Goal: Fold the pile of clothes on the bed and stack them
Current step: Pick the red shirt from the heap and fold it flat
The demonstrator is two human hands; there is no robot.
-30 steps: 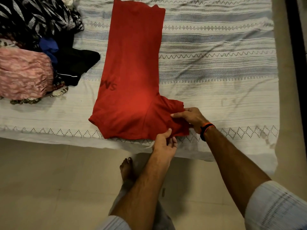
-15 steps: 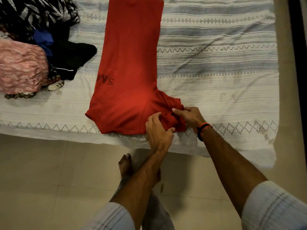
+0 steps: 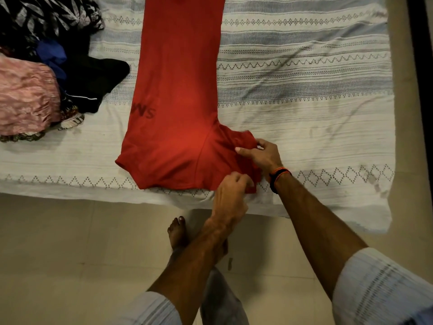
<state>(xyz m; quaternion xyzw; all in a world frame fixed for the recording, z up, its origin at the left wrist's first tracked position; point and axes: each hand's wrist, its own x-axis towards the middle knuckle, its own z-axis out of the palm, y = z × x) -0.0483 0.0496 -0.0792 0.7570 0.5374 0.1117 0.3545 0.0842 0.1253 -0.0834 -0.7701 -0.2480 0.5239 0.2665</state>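
A red T-shirt (image 3: 178, 95) lies lengthwise on the bed, folded narrow, with dark lettering near its lower left. Its right sleeve sticks out at the bottom right. My right hand (image 3: 262, 154) grips that sleeve from the right side, fingers curled round the cloth. My left hand (image 3: 230, 192) pinches the sleeve's lower edge at the near side of the bed. A pile of unfolded clothes (image 3: 44, 66) lies at the far left: a pink garment, a black one, a blue one and a leaf-patterned one.
The bed carries a white sheet (image 3: 304, 95) with grey-blue patterned stripes. Its near edge (image 3: 70, 191) runs across the middle of the view. Beige tiled floor (image 3: 58, 254) and my bare foot (image 3: 177, 233) lie below. A dark vertical edge (image 3: 419, 66) stands at the far right.
My left hand slid from the sleeve's top down to its lower edge and curled round the cloth. My right hand moved slightly right along the sleeve. The shirt body stayed put.
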